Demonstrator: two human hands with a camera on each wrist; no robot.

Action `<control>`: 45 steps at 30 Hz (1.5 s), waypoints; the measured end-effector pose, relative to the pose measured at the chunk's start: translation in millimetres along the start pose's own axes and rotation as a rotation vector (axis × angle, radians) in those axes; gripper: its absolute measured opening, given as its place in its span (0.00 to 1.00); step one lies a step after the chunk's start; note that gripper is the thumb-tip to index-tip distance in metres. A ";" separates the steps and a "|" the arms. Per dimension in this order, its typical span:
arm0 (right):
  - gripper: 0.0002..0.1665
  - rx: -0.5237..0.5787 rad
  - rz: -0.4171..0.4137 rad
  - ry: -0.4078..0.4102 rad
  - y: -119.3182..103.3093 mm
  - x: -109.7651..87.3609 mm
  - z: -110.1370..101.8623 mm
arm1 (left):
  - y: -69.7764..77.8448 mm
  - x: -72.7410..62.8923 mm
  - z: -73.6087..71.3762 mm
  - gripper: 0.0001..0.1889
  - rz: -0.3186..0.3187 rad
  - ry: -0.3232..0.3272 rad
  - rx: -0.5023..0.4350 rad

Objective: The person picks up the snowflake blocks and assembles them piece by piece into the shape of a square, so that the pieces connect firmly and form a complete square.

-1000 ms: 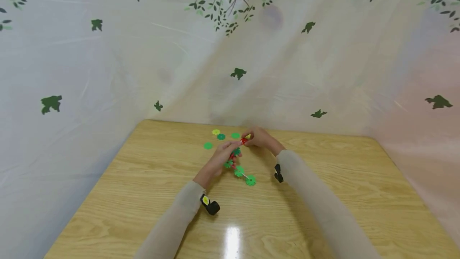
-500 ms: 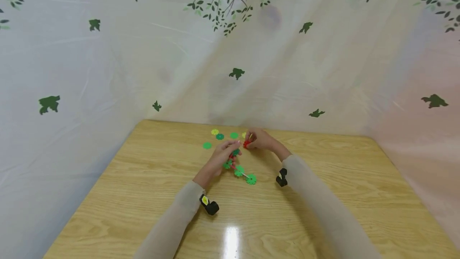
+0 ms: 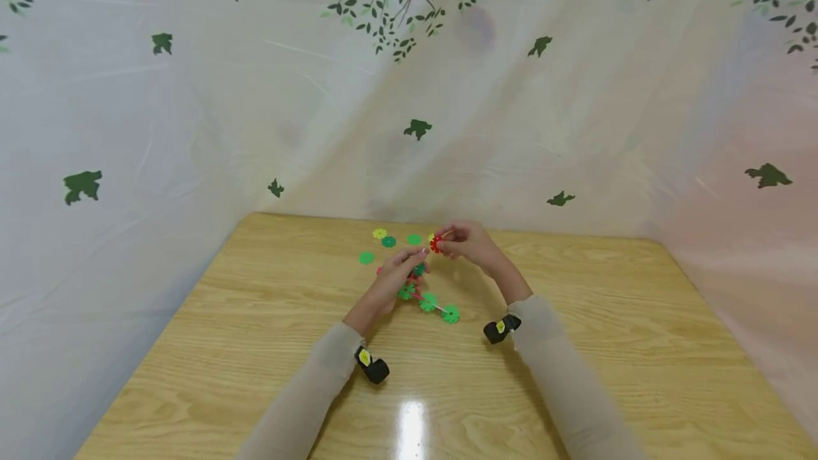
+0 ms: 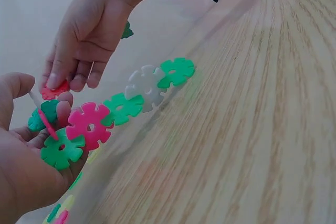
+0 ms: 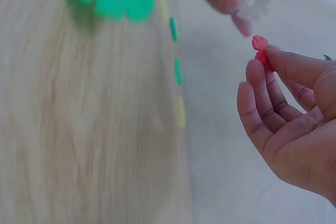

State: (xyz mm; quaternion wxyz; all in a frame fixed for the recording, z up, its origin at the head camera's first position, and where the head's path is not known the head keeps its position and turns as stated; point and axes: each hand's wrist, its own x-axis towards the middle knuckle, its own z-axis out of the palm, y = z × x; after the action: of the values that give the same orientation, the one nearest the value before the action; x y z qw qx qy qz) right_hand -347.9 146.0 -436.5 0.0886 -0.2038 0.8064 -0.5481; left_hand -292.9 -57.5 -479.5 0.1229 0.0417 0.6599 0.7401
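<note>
Chain of notched plastic discs (image 4: pixel 79 121): green, pink and white flower shapes linked together, sticking out to my right and back toward me.
Left hand (image 3: pixel 391 279): my thumb and fingers hold the chain's upper part.
Red toothed plastic disc (image 3: pixel 437 244): held up near the chain, just apart from it.
Right hand (image 3: pixel 471 243): thumb and fingertips pinch that red disc.
Loose flat discs (image 3: pixel 388 241): yellow, green and dark green, lying near the far edge.
Edges: light wooden tabletop (image 3: pixel 255 318) meets leaf-printed pale cloth (image 3: pixel 498 169) behind those discs; wood stretches wide beyond both my sleeves (image 3: pixel 300 389).
</note>
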 end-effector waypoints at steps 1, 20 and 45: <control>0.14 0.008 -0.002 0.013 -1.3 -1.1 0.9 | -0.2 0.1 0.4 0.27 0.005 -0.004 -0.001; 0.16 0.042 -0.099 0.092 -8.6 -9.1 14.5 | -0.3 -2.2 0.7 0.21 0.045 -0.080 -0.046; 0.15 0.039 -0.096 0.116 -10.2 -12.2 16.7 | -2.3 -2.6 0.2 0.20 0.080 -0.096 -0.005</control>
State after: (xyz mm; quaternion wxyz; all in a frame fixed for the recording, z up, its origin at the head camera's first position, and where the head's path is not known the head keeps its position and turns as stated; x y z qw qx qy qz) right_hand -328.4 133.8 -434.5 0.0194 -0.2084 0.7886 -0.5782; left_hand -290.1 -57.6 -481.5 0.1249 0.1031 0.6493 0.7431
